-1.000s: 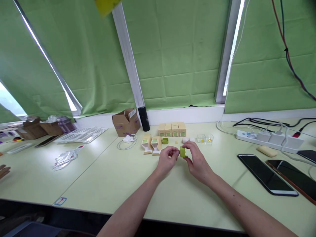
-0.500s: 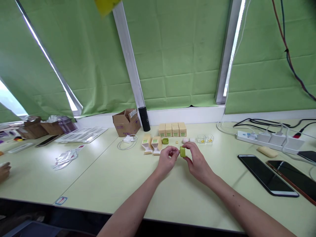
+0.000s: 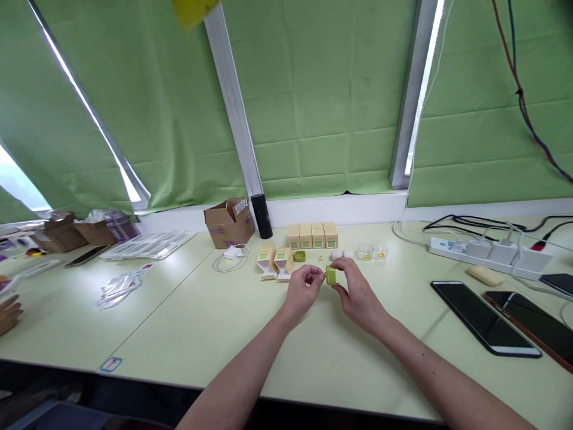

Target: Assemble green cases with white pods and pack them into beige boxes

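Note:
My right hand (image 3: 359,300) grips a small green rounded case (image 3: 330,276) between thumb and fingers, held above the table. At the case's left side my left hand (image 3: 302,291) is closed in a pinch; whatever sits in the fingertips is too small to name. Just behind the hands lie an open green case piece (image 3: 299,256), a tiny yellowish part (image 3: 320,258) and pinkish-white pieces (image 3: 336,254). Two opened small cartons (image 3: 266,263) stand to the left of these, and clear plastic cups (image 3: 365,252) with yellow bits to the right.
Several small tan boxes (image 3: 306,236) line the back, near a black cylinder (image 3: 261,216) and a cardboard box (image 3: 230,223). A white charger (image 3: 233,252) with cable lies left. To the right are phones (image 3: 486,316) and a power strip (image 3: 487,254). Another person's hand (image 3: 9,313) shows far left.
Both my hands and the green case stay almost in place. At the far left edge, the other person's hand has come slightly further into view, with its fingers more spread.

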Motion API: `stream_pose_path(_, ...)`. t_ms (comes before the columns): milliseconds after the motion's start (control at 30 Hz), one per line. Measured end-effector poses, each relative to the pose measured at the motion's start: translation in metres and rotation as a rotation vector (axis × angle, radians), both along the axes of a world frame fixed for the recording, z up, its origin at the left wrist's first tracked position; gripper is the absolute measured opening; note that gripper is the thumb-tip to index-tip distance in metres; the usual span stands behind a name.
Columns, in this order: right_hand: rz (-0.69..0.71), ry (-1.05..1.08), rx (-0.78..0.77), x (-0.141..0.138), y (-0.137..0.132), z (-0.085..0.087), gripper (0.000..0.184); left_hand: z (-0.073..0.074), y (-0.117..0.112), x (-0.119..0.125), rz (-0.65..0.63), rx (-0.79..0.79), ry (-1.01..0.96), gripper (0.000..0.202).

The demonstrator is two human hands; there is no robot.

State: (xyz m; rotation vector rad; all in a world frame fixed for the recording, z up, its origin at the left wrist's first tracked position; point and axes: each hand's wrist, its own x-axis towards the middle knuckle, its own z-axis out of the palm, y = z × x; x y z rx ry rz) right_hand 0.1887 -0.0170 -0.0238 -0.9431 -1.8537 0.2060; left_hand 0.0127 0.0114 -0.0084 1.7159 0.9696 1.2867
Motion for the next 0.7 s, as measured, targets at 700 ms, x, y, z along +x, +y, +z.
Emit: stream_pose_path(700, -0.008, 0.0, -0.023, 0.0011, 0.0006, -0.0004, 0.039, -0.0017, 0.0017, -0.0011, -0.001, -0.006, -0.007, 0.025)
